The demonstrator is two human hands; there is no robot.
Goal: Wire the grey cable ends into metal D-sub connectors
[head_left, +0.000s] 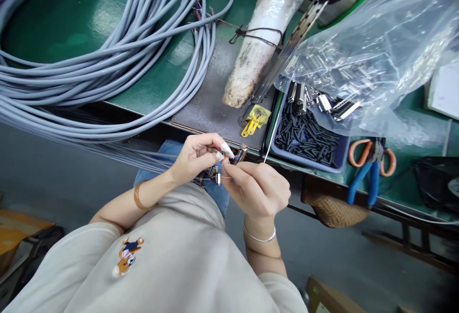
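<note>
My left hand (201,155) is closed, its thumb and fingers pinching thin coloured wires (224,152) near a dark multi-pin connector (239,154). Close against it, my right hand (258,186) has its thumb and forefinger pinched at the same wires. A thin white strand (267,149) rises from behind the right hand. Below the fingertips, several small connectors (213,175) with wires lie over my lap. Grey cables (143,153) run from the left toward them. Fingertips partly hide where the wires meet the connector.
Coiled grey cables (143,50) cover the bench's left side. A white wrapped roll (256,50) lies beyond my hands, with yellow pieces (253,124) nearer. A blue tray (335,165) holds black tubes beneath a plastic bag (387,40) of connectors. Blue-handled pliers (373,179) sit at right.
</note>
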